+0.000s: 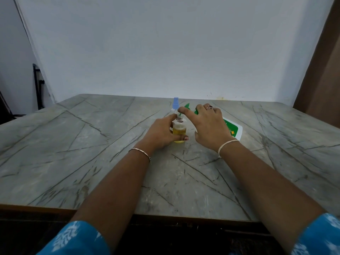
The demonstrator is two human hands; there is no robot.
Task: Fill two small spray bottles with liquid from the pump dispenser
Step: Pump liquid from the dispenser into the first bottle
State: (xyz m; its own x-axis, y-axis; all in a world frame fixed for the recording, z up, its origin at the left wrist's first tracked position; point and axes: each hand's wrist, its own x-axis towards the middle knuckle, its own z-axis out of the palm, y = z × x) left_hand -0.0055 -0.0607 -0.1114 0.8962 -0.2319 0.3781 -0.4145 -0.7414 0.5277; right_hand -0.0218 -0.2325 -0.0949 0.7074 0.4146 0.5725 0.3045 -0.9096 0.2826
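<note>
A small clear spray bottle (179, 130) with no cap stands on the table, partly filled with yellow liquid. My left hand (163, 133) grips it around the body. My right hand (207, 124) lies over the green pump head (187, 106) of the white dispenser (234, 130), fingers curled on it. The nozzle reaches down to the open neck of the small bottle. A second small clear bottle with a blue spray cap (175, 103) stands just behind, mostly hidden by my hands.
The grey marbled table (92, 153) has its front edge near me. A pale wall rises right behind it. A brown panel (323, 80) stands at the right, and a dark metal frame (37, 85) at the left.
</note>
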